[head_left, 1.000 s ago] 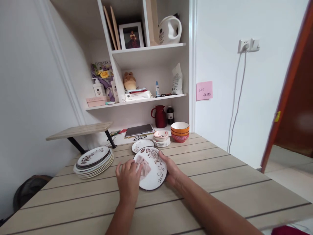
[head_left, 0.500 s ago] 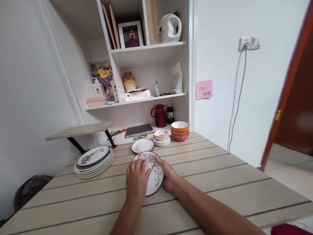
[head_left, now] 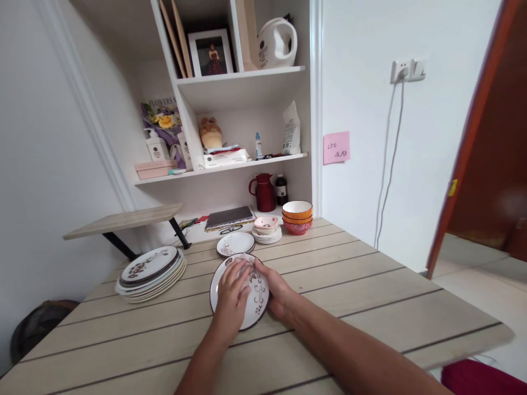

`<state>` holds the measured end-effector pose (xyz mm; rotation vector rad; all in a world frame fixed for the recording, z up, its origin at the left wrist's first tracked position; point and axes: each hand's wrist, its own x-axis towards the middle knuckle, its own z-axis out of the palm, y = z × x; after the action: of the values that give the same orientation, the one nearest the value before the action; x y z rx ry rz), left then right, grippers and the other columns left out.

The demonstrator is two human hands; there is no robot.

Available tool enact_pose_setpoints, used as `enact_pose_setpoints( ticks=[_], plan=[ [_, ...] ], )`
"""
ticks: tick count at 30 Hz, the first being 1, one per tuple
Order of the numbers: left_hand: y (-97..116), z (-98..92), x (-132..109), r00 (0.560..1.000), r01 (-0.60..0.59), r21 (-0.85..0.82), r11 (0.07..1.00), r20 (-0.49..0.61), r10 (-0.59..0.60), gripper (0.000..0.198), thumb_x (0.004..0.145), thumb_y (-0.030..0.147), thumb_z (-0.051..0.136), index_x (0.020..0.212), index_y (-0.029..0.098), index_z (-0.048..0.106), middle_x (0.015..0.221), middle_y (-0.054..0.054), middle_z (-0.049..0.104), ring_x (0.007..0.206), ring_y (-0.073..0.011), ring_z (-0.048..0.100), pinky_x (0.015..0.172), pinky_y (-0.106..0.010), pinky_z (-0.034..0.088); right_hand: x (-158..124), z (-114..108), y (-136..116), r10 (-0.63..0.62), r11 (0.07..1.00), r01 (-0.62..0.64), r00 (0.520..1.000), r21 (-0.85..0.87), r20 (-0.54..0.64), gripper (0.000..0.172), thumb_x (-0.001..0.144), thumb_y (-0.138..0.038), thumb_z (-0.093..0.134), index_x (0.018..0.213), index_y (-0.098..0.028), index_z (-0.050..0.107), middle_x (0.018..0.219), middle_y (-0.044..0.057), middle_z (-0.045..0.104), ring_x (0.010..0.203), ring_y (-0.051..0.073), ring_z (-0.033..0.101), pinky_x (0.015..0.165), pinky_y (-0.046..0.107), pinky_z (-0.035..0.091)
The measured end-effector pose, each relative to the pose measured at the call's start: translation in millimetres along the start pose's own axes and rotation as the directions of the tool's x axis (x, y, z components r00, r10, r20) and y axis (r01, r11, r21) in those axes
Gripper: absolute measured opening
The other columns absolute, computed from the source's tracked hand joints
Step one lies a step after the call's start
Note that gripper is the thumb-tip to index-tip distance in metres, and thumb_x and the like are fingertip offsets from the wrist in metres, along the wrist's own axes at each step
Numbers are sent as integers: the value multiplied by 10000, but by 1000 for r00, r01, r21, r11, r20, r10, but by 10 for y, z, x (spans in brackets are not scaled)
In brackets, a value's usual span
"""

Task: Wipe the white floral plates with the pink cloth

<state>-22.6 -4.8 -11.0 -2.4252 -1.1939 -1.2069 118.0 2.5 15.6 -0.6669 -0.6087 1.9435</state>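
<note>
A white plate [head_left: 257, 310] with a dark rim and brown floral pattern is tilted up in front of me. My right hand [head_left: 279, 292] grips its right edge, thumb on the face and the other fingers behind it. My left hand [head_left: 233, 291] presses a thin pale cloth or tissue [head_left: 247, 265] against the plate's face; most of it is hidden under the fingers. Just beyond lie smaller patterned plates [head_left: 235, 243], and a taller stack of plates [head_left: 150, 270] stands on the left.
Behind are small saucers [head_left: 267, 237] with pink dishes [head_left: 265, 224] on top, stacked bowls [head_left: 297, 218], a red jug [head_left: 264, 193] and a laptop [head_left: 229, 217]. A raised wooden shelf [head_left: 123, 220] stands at the left. The slatted tabletop [head_left: 329, 280] extends right.
My left hand has slid across the plate's face with the cloth, and more of the plate's left side shows. My right hand keeps its grip. The whole view has shifted slightly.
</note>
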Motion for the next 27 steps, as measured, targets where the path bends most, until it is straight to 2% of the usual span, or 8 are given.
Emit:
enact_pose_setpoints(
  ticks=[4,9,13,18,23,27],
  plan=[
    [102,-64,11,997,-45,-106,993,59,51,317,888,182,486,1120,278,679,1383,-57,523,1323,-247,413,1071,-497,399,-1,-24,-2,35,999,-35,999,-11,-9,426,851,-480,573,1036,-105,650,860,99,736,802,196,694,789,302,513],
    [219,-104,37,984,-61,-147,987,156,84,302,851,134,519,1061,270,689,1366,-48,543,1322,-246,416,1073,-508,397,47,-106,-83,65,998,-66,997,23,35,452,852,-516,549,991,-98,650,836,97,730,785,199,687,808,319,515],
    [264,-113,70,973,-71,-198,978,204,112,279,880,117,474,990,253,691,1230,-47,644,1242,-212,502,1050,-470,431,67,-184,-251,-8,996,4,999,92,33,481,892,-495,476,1034,-66,642,865,127,739,804,217,694,853,345,505],
    [275,-147,81,977,-103,-148,984,168,128,315,895,109,434,1030,252,680,1221,-61,648,1224,-211,518,1023,-458,452,50,-238,-359,-83,988,71,993,139,87,488,893,-487,468,1133,-91,619,980,138,738,906,239,691,909,392,485],
    [174,-168,62,990,-80,10,997,119,78,360,905,109,398,1113,259,652,1317,-64,582,1285,-224,458,1045,-488,421,70,-210,-248,-13,998,13,1000,63,-4,530,867,-518,499,1112,-66,625,907,149,744,864,259,699,891,416,491],
    [70,-125,25,999,-22,105,994,41,18,373,908,111,395,1151,261,634,1365,-70,534,1301,-233,437,1049,-482,417,59,-142,-163,-23,997,21,999,75,29,450,877,-450,520,1129,-91,624,937,118,749,872,233,700,904,389,489]
  ],
)
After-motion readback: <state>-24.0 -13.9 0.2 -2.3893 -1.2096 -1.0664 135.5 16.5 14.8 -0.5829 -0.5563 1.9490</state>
